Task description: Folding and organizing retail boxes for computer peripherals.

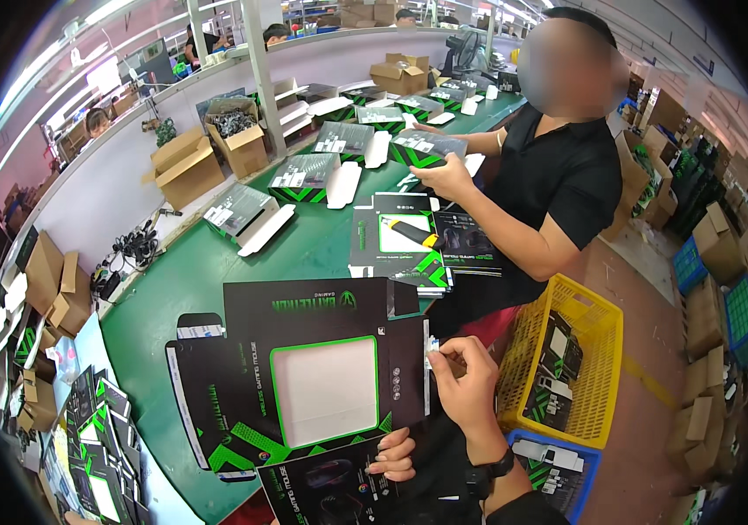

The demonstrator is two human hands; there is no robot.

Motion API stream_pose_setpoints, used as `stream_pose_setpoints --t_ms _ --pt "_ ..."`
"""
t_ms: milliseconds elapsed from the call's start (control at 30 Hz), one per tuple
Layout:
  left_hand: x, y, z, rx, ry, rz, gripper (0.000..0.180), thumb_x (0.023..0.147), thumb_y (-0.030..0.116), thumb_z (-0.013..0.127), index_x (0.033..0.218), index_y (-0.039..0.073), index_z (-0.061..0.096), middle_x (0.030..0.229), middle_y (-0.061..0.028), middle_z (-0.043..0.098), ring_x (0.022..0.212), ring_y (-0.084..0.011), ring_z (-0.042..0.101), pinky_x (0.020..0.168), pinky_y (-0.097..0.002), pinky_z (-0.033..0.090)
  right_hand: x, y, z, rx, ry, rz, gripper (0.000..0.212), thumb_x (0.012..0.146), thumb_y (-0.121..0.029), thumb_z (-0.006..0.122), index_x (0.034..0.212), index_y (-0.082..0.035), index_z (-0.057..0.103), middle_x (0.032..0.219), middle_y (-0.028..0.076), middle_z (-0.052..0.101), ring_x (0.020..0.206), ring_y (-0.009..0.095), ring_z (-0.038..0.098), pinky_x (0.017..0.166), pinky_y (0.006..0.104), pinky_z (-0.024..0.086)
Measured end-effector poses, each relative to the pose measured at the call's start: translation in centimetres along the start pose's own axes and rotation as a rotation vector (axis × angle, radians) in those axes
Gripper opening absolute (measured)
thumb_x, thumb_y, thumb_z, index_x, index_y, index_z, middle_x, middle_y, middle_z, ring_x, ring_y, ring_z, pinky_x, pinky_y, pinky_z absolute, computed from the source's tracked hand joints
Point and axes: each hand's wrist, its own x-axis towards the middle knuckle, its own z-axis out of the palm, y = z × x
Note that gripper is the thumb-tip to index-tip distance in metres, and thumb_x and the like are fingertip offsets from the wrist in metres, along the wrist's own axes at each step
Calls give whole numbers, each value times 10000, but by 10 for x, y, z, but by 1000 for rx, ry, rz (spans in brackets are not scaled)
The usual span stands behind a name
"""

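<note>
A flat, unfolded black-and-green cardboard box (243, 367) with a green-edged window lies in front of me on the green table. My left hand (394, 455) has its fingers curled over the edge of the lower printed panel (326, 490), which tilts toward me. At the right edge of the box, my right hand (468, 376) pinches a small white strip (433, 347) with thumb and forefinger. A dark watch is on that wrist. Just beyond is a stack of similar flat boxes (365, 241), with a yellow-and-black box cutter (413, 232) on top.
A co-worker in black (558, 166) holds a partly folded box (431, 149) across the table. Several such boxes stand along the green table (160, 324). Right of me are a yellow crate (606, 341) and a blue crate (588, 477) with boxes. Cables (133, 249) lie at left.
</note>
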Motion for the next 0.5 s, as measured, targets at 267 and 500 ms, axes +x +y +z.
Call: stream_pose_setpoints --t_ms 267,500 --pt "6 -2 29 63 306 -16 170 985 165 545 879 40 502 871 -98 591 712 -262 603 664 -486 417 1 6 2 -17 -22 75 158 858 -69 758 875 -2 615 786 103 612 686 237 617 639 346 488" --pt "-5 -1 21 40 176 12 191 996 192 539 864 58 502 834 -70 545 697 -231 579 677 -447 410 -1 7 5 6 -37 82 166 860 -82 758 874 -3 614 785 103 613 688 225 621 641 343 491"
